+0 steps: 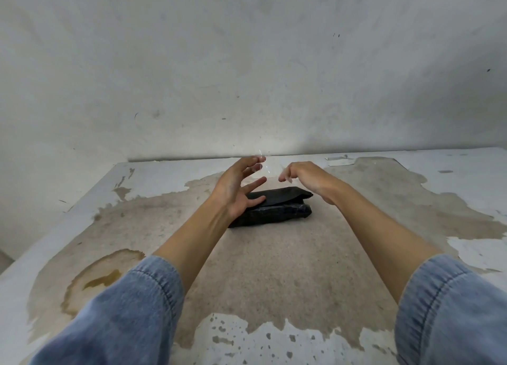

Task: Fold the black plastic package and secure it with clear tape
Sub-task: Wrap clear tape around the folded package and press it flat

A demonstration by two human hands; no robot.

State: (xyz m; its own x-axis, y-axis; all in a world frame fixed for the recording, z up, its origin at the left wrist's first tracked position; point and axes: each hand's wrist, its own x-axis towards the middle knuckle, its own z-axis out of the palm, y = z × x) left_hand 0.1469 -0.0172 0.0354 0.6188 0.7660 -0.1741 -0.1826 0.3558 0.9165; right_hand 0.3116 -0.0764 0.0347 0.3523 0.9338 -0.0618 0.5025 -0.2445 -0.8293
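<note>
The black plastic package (279,207) lies folded flat on the worn table (274,268), its upper flap slightly lifted at the right end. Just above its far edge I hold a strip of clear tape (266,169), barely visible apart from a few glints. My left hand (236,189) pinches one end with thumb and forefinger, and its lower fingers are spread and touch the package's left part. My right hand (307,178) hovers over the package's right side, fingertips pinched on the tape's other end.
The table has peeling white paint and a large brown stain, with a yellowish ring (101,277) at the front left. A grey wall (247,76) rises right behind the table's far edge. Blue denim sleeves cover my forearms near the camera.
</note>
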